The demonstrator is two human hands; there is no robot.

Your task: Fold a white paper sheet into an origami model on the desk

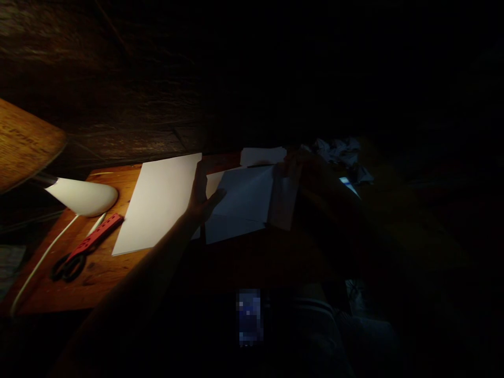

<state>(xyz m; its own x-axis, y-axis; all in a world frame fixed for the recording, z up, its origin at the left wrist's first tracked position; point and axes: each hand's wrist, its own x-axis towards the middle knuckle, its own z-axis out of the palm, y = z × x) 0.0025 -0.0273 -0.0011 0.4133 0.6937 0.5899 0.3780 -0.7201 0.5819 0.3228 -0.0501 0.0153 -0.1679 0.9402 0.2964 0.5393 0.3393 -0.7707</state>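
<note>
My left hand point(201, 198) lies flat on the wooden table point(98, 278), fingers stretched up and thumb spread. It presses where a large white sheet point(157, 205) meets a second, partly folded sheet point(242, 202). My right hand point(293, 167) is barely visible in the dark at the folded sheet's right edge, where a flap point(283, 202) stands up. I cannot make out its fingers.
A white lamp head point(84, 197) with its cord glows at the left. Beside it lie a red ruler point(96, 237), a pencil point(96, 223) and black-handled scissors point(67, 266). A small white block point(263, 156), crumpled paper point(338, 149) and a lit screen point(349, 185) sit at the back right.
</note>
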